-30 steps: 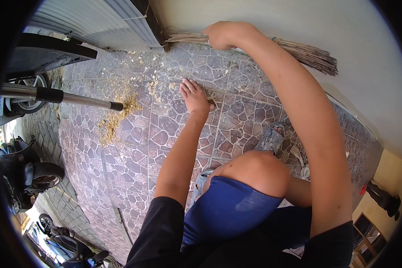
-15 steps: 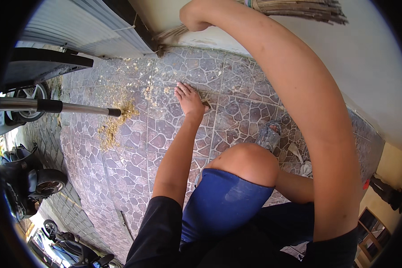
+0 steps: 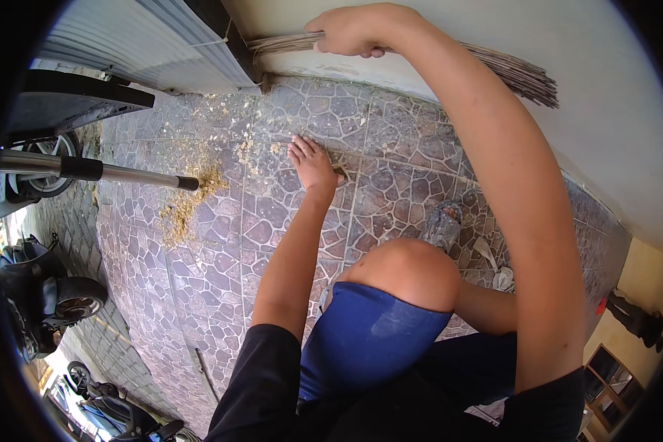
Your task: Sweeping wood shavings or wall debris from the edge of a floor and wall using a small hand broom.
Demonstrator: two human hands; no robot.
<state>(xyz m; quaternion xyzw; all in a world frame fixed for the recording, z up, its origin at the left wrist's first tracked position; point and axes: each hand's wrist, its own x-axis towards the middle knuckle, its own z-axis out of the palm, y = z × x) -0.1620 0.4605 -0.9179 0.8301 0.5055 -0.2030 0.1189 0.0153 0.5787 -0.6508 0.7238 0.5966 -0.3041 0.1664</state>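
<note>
My right hand (image 3: 357, 32) is raised at the top, closed around the middle of a stick broom (image 3: 514, 72). The broom's thick, cut-off end slants down to the right behind my forearm, and its thinner sticks run left along the pale wall towards a dark post. My left hand (image 3: 314, 163) rests palm down on the stone-patterned floor (image 3: 295, 221), fingers stretched out and thumb to the side. Yellowish-brown crumbs (image 3: 191, 202) lie in a heap to its left, with paler bits scattered above. My bent knee in blue shorts is between my arms.
A metal pole (image 3: 136, 177) reaches in from the left, its black tip over the crumbs. A corrugated panel (image 3: 140, 44) and dark post (image 3: 232, 37) stand at the far left. Motorbikes (image 3: 51, 295) are parked left. A whitish cloth (image 3: 503, 278) lies by my foot.
My right hand has shifted slightly right, and its grip on the broom now shows. The broom's thick end has swung downward, while its thin end has risen against the wall. My left hand stays put.
</note>
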